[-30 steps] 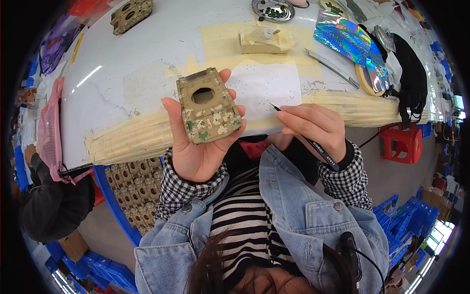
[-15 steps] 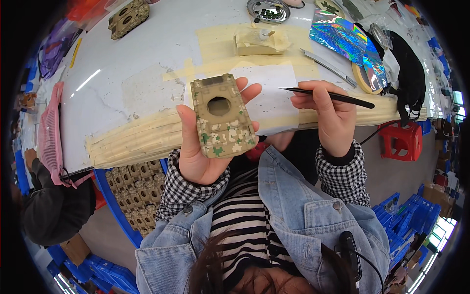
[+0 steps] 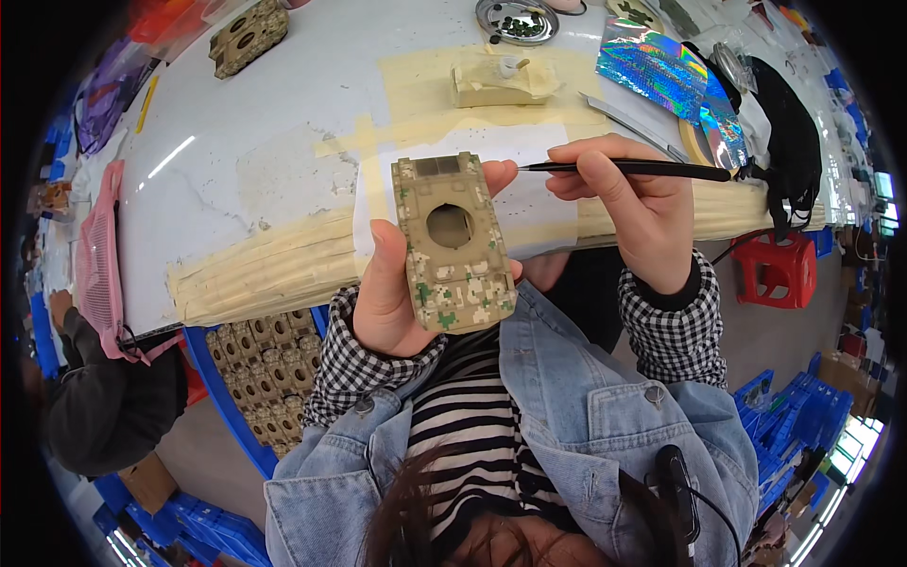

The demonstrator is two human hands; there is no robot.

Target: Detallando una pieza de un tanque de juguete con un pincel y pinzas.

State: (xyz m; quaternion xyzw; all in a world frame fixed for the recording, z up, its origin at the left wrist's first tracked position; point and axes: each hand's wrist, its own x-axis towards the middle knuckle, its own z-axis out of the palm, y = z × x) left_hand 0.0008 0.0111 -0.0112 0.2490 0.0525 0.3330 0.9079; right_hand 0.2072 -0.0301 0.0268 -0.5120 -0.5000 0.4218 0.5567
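My left hand (image 3: pixel 392 293) holds up a tan model tank hull (image 3: pixel 453 241) with a round hole in its top and green and white camouflage patches on its near half. My right hand (image 3: pixel 628 203) grips a thin black paintbrush (image 3: pixel 628 168) that lies level, its tip pointing left and almost touching my left fingertip beside the hull. A tan tank turret (image 3: pixel 496 80) rests on the taped white table (image 3: pixel 283 113) beyond my hands.
Another camouflaged hull (image 3: pixel 248 36) sits at the far left of the table. A round metal dish (image 3: pixel 518 19), a shiny holographic sheet (image 3: pixel 661 71) and a black cloth (image 3: pixel 789 142) lie at the back right. A blue crate with several hulls (image 3: pixel 269 373) stands below left, a red stool (image 3: pixel 777 269) at the right.
My right hand has lifted from beside the hull and turned the brush level, tip to the left. My left hand has turned the hull more upright.
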